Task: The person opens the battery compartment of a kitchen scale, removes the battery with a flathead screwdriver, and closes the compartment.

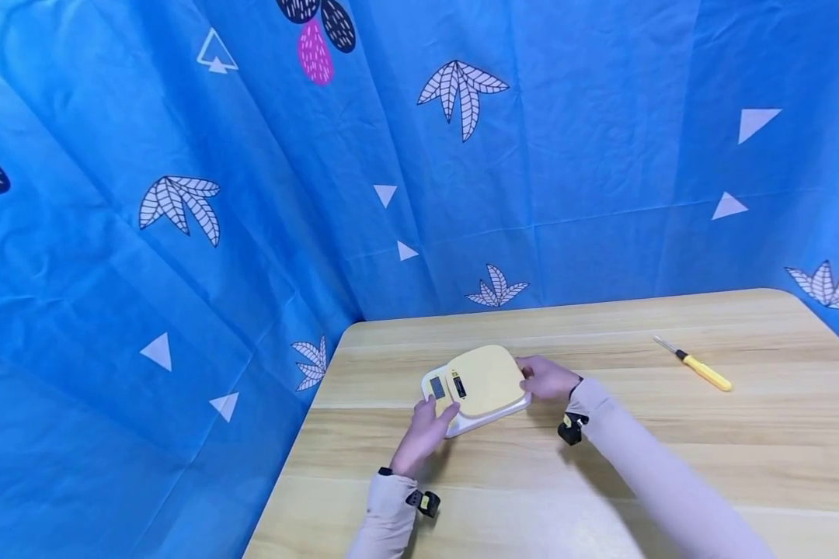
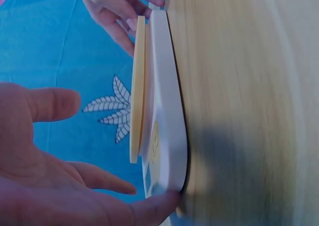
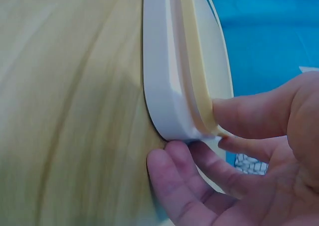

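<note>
A kitchen scale (image 1: 488, 380) with a pale yellow platform, white base and small dark display lies on the wooden table. At its front left, my left hand (image 1: 422, 436) has thumb and fingers spread; in the left wrist view a fingertip (image 2: 167, 203) touches the base's corner while the thumb stays off it. My right hand (image 1: 548, 378) holds the scale's right end. Seen from the right wrist, the thumb (image 3: 249, 114) lies against the platform's edge and the other fingers bend at the white base (image 3: 162, 76). The base's underside is hidden.
A screwdriver (image 1: 702, 370) with a yellow handle lies toward the right of the wooden table (image 1: 776, 442), its shaft pointing to the back left. Blue patterned curtains (image 1: 594, 155) hang behind the table and along its left side.
</note>
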